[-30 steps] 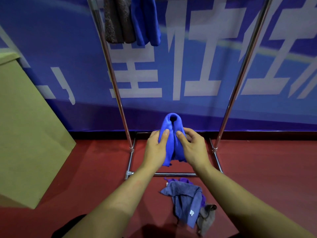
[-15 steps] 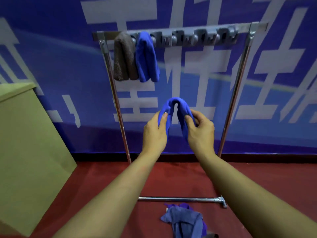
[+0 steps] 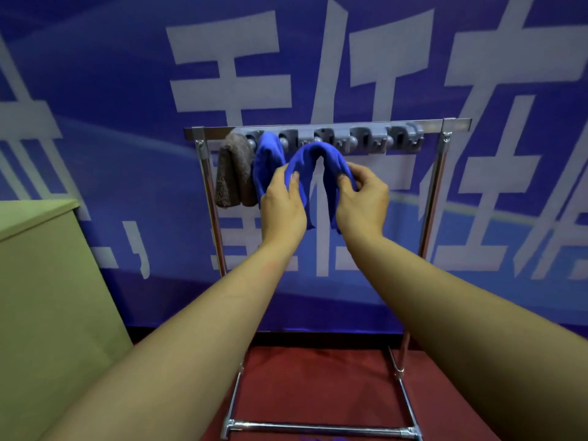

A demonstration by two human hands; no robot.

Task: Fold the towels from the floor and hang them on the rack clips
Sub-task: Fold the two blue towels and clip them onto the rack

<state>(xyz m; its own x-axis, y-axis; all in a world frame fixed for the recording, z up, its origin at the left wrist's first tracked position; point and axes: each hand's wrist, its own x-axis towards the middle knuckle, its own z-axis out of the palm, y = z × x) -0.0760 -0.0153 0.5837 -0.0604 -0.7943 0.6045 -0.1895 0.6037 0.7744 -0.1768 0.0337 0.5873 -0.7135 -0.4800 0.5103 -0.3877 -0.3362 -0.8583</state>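
A folded blue towel arches between both hands just below the grey clip strip on the metal rack. My left hand pinches its left side and my right hand grips its right side. The fold's top nearly reaches the third clip. A brown towel and another blue towel hang from the two leftmost clips. The towels on the floor are almost out of view at the bottom edge.
A tan cardboard box stands at the left. A blue banner wall is right behind the rack. The rack's base bar lies on the red floor near the bottom.
Both hands have raised the folded blue towel from near the floor up to the clip strip. The view has tilted upward, so the floor towels dropped out of sight.
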